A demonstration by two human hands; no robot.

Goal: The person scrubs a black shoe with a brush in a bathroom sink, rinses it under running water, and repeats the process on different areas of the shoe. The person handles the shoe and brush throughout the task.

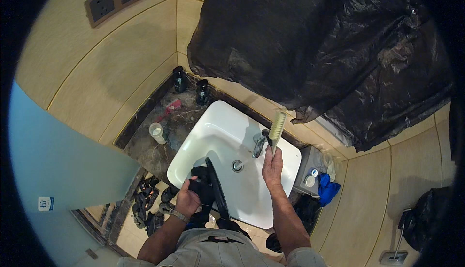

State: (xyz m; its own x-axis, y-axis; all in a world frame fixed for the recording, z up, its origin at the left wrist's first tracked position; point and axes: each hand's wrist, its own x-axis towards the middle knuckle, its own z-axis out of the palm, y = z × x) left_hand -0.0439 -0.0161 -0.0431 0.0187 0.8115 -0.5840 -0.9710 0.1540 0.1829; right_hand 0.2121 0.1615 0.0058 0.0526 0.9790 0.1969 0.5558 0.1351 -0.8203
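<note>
My left hand [188, 198] grips a black sandal or slipper [214, 185] by its wide strap, over the near left edge of the white washbasin [225, 121]. The sole stands nearly on its side, its edge towards the basin's middle. In my right hand [273, 167] is the handle of a scrubbing brush [277, 127], raised with pale bristles facing left. The brush is in front of the chrome faucet [258, 147], which stands at the basin's far right side. Water appears at the round drain [237, 165]. My fingertips under the strap are partly hidden.
Left of the basin, a dark stone counter [140, 147] holds a white cup [157, 132], a red brush [172, 106] and two dark pump bottles [202, 92]. Several shoes [147, 198] lie on the floor at left. A grey box [308, 161] and blue cloth [328, 190] are at right.
</note>
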